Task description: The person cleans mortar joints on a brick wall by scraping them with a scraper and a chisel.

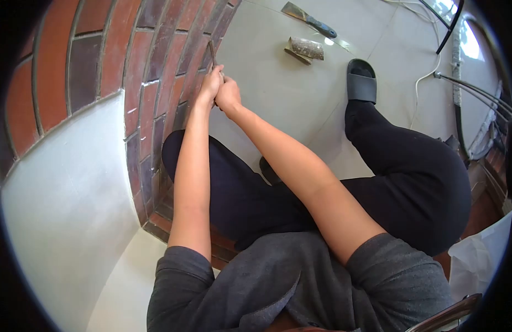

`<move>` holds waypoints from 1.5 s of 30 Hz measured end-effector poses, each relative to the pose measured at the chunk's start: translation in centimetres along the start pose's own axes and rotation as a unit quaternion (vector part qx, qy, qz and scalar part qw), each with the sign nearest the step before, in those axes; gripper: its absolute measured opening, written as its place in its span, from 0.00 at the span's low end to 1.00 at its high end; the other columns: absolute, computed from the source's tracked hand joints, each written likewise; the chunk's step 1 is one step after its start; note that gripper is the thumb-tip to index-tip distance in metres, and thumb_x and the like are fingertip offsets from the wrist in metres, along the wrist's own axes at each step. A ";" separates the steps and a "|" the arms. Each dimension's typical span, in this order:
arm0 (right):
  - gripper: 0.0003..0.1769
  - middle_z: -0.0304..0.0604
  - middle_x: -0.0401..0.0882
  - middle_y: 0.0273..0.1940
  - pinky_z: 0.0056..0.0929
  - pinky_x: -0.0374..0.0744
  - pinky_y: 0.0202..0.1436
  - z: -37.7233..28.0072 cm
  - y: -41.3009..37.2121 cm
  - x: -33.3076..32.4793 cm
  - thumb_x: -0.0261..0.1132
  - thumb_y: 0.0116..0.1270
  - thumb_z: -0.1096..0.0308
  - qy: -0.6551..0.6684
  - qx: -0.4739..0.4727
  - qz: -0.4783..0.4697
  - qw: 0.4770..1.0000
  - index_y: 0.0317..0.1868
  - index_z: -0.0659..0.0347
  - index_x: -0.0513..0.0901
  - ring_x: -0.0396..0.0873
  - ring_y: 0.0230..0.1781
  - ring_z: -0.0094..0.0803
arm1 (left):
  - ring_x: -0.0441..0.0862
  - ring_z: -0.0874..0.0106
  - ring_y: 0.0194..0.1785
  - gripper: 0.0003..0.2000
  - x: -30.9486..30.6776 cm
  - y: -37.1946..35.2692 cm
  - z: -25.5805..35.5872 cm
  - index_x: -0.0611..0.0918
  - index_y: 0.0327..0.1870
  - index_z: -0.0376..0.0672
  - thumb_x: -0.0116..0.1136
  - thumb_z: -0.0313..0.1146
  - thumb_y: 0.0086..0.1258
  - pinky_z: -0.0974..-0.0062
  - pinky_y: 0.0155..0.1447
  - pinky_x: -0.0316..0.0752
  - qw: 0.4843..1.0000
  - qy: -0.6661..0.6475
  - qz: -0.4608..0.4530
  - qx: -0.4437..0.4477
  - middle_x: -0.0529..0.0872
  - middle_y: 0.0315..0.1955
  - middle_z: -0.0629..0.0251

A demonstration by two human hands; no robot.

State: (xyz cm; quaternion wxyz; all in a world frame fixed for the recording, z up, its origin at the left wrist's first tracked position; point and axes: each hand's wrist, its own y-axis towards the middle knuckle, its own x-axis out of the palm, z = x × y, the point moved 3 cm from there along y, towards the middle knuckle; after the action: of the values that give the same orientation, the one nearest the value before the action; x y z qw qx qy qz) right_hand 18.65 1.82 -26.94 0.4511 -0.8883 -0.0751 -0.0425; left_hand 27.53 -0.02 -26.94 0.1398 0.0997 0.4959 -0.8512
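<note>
My left hand (211, 84) and my right hand (228, 95) are closed close together at the foot of the brick wall (115, 58). A slim metal tool (213, 52) sticks out beyond my fingers, its tip against or very near the bricks. The fingers of both hands are wrapped around its lower part, which they hide, so I cannot make out its exact kind. Farther out on the floor lies a putty knife (308, 19) with a dark handle. Beside it rests a curved, mortar-stained piece (306, 50), like a split length of pipe.
Pale floor tiles (278, 77) meet the brick wall on the left. My right foot wears a dark slipper (361, 81). A white cable (417, 91) and black metal rods (480, 94) are at the right. A white plastic bag (477, 257) sits at lower right.
</note>
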 end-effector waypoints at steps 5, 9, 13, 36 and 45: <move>0.27 0.55 0.86 0.34 0.42 0.77 0.25 0.5 -2.8 0.1 0.52 0.81 0.47 0.051 0.036 -0.075 0.995 0.49 0.66 0.83 0.83 0.24 0.40 | 0.80 0.69 0.42 0.26 -0.7 -2.9 -0.8 0.83 0.53 0.30 0.52 0.51 0.79 0.65 0.53 0.76 0.996 0.065 0.055 0.011 0.87 0.42 0.57; 0.26 0.41 0.80 0.28 0.34 0.69 0.18 5.5 -0.4 1.4 0.48 0.83 0.46 0.187 0.052 -0.182 0.964 0.49 0.62 0.79 0.75 0.18 0.30 | 0.84 0.65 0.50 0.29 -1.4 -0.9 -2.8 0.81 0.58 0.28 0.50 0.53 0.80 0.63 0.58 0.76 0.985 0.164 0.059 0.016 0.89 0.52 0.47; 0.29 0.40 0.80 0.32 0.30 0.70 0.21 5.2 -0.4 0.1 0.43 0.85 0.42 0.326 0.127 -0.274 0.896 0.50 0.61 0.78 0.72 0.22 0.28 | 0.85 0.62 0.59 0.29 -0.1 -2.8 -1.1 0.79 0.64 0.28 0.46 0.52 0.83 0.61 0.65 0.75 0.994 0.111 0.021 -0.007 0.89 0.56 0.48; 0.35 0.32 0.61 0.20 0.28 0.53 0.19 3.1 -1.9 1.1 0.30 0.84 0.33 0.211 0.192 -0.229 0.931 0.34 0.52 0.69 0.56 0.16 0.25 | 0.83 0.66 0.49 0.30 -1.9 0.5 -4.8 0.79 0.57 0.25 0.49 0.53 0.84 0.63 0.52 0.77 0.985 0.149 0.048 0.067 0.85 0.48 0.48; 0.36 0.33 0.63 0.19 0.27 0.52 0.19 2.6 -1.4 0.7 0.30 0.84 0.32 0.213 0.185 -0.221 0.934 0.36 0.53 0.70 0.56 0.15 0.26 | 0.81 0.68 0.42 0.28 -1.3 0.8 -4.1 0.81 0.52 0.25 0.48 0.51 0.85 0.62 0.46 0.77 0.990 0.127 0.031 0.060 0.85 0.40 0.53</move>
State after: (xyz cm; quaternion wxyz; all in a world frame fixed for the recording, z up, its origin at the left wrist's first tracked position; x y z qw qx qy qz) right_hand 19.15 4.79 -27.30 0.5922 -0.7204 -0.1782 -0.3141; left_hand 29.14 3.35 -29.24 0.0957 0.2303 0.4547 -0.8550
